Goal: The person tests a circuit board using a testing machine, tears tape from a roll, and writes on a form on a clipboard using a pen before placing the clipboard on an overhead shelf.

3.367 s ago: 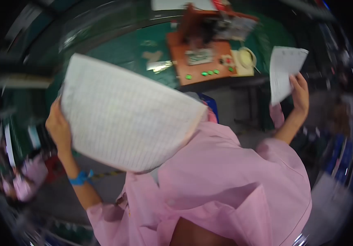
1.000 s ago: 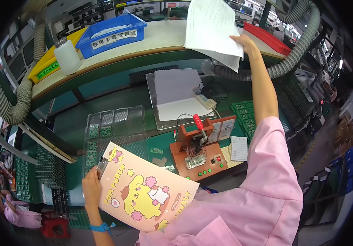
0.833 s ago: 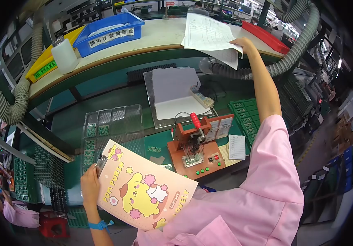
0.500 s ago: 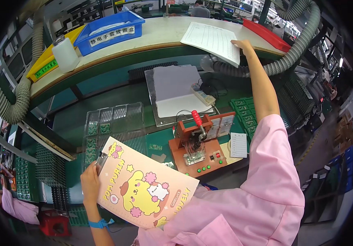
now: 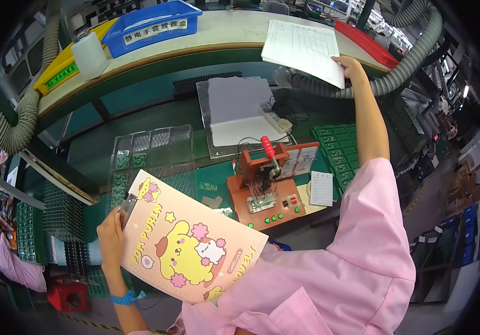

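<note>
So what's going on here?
The person's right hand holds some papers by one corner at the front edge of the shelf. The left hand grips a cartoon clipboard, picture side up. On the bench below stands a red-handled brown device; neither hand is touching it.

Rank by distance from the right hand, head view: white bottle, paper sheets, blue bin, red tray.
Nearest to the right hand first:
1. Paper sheets: gripped by it at their right edge.
2. Red tray: just beyond the hand, right end of the shelf.
3. Blue bin: well to the left on the shelf.
4. White bottle: farther left, past the blue bin.
</note>
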A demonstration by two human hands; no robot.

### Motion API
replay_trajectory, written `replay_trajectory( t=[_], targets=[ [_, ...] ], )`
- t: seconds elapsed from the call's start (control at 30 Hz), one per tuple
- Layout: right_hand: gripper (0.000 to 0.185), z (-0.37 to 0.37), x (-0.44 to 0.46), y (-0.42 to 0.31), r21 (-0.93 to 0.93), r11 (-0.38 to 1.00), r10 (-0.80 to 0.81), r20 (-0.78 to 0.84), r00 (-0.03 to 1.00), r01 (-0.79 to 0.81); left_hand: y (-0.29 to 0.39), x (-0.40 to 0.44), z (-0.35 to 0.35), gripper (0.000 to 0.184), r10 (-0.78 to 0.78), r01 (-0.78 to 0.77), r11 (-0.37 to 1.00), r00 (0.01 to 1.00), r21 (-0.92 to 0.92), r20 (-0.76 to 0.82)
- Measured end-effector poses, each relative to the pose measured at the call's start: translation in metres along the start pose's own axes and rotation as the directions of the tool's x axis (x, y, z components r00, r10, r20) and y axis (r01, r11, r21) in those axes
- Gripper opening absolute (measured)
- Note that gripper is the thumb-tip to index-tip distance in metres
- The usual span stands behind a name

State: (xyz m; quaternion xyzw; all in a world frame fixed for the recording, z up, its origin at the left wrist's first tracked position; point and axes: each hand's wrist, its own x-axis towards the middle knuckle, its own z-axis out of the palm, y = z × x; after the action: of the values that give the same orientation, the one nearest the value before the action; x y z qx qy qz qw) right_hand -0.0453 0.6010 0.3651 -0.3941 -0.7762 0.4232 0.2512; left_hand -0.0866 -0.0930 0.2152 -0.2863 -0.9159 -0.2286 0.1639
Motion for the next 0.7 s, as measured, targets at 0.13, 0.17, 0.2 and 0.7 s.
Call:
replay_trajectory(
  t=[0.13, 0.17, 0.2, 0.7],
  targets=[
    [0.038, -0.004, -0.021, 0.008, 0.131, 0.991, -0.006, 0.018, 1.000, 0.004, -0.004, -0.002, 0.000, 0.020, 0.009, -0.009, 1.000, 1.000, 0.007, 0.018],
    [0.037, -0.004, -0.029, 0.012, 0.172, 0.985, -0.018, 0.022, 1.000, 0.014, -0.005, -0.002, 0.001, 0.020, 0.007, -0.007, 1.000, 1.000, 0.006, 0.019],
    [0.037, -0.002, -0.041, 0.016, 0.223, 0.974, -0.036, 0.026, 0.999, 0.029, -0.006, -0.002, 0.001, 0.020, 0.016, -0.016, 1.000, 1.000, 0.003, 0.018],
    [0.019, 0.142, -0.279, -0.002, 0.129, 0.992, -0.111, 0.844, 0.525, 0.003, -0.016, -0.011, -0.020, 0.023, -0.112, 0.117, 0.987, 0.993, -0.111, 0.047]
  ],
)
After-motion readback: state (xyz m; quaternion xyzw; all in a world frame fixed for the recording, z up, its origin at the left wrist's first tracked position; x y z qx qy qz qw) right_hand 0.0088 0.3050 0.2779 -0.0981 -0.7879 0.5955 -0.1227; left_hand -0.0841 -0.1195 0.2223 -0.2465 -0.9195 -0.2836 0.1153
